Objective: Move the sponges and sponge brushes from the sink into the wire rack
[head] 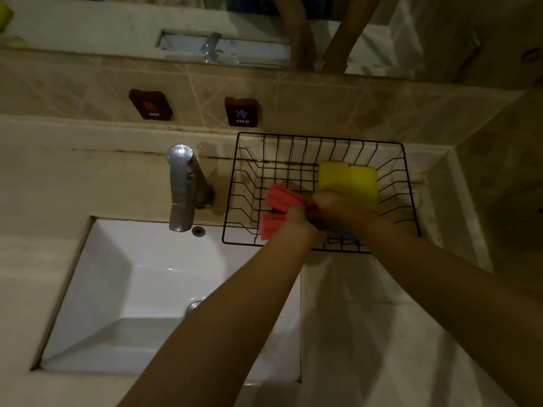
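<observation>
A black wire rack (249, 160) stands on the counter right of the faucet. Two yellow sponges (348, 179) lie side by side in its back right part. Both my hands meet over the rack's front middle. My left hand (296, 220) grips the handles of two red sponge brushes (279, 211), whose ribbed heads fan out to the left inside the rack. My right hand (342, 207) is closed around the same bundle of handles, and a blue piece (348, 235) shows below it. The white sink (117, 274) holds no sponge that I can see.
A chrome faucet (183, 186) rises behind the sink, close to the rack's left side. Hot and cold labels (242, 111) sit on the tiled wall. A mirror (264, 30) runs above. The counter ends at a wall on the right.
</observation>
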